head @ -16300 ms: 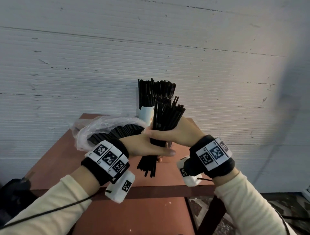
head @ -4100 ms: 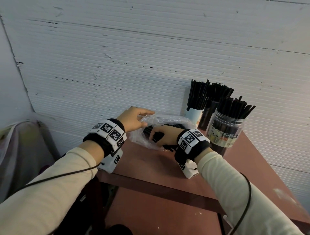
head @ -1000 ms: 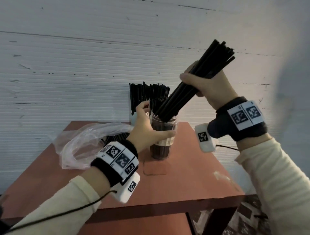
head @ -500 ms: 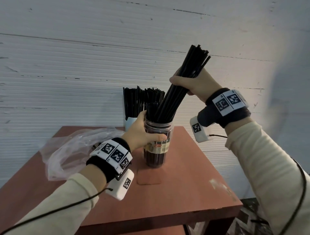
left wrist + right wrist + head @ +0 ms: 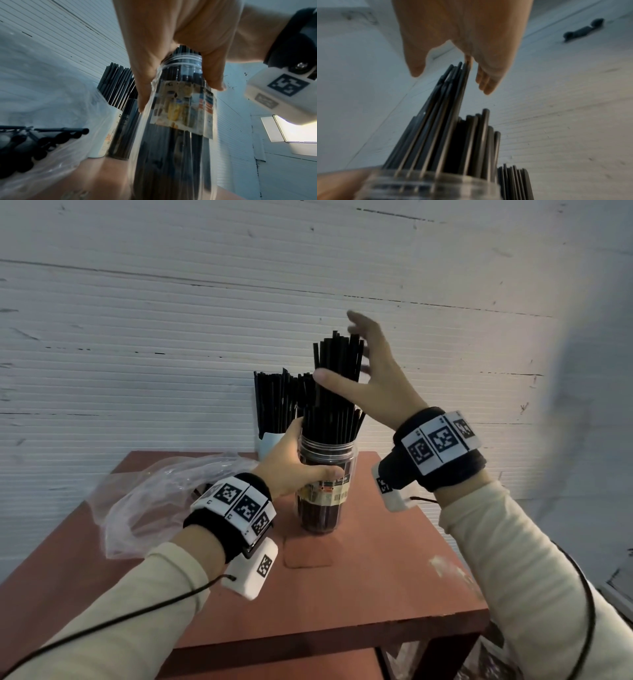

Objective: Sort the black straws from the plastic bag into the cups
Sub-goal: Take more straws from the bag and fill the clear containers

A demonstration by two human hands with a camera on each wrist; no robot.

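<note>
The left hand [image 5: 291,463] is wrapping its fingers and thumb around the clear jar [image 5: 325,494] standing on the red surface [image 5: 376,577]. The right hand [image 5: 373,381] is spreading wide, holding nothing, beside the black straws [image 5: 337,385] standing in that jar. The plastic bag [image 5: 154,501] is lying to the left, more straws inside.

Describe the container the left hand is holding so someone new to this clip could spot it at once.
On the reddish-brown table, look right of the crumpled plastic bag. There the left hand grips a clear jar packed with black straws. It stands nearest the camera and, unlike the white cup behind it, is see-through with a printed label.
</note>
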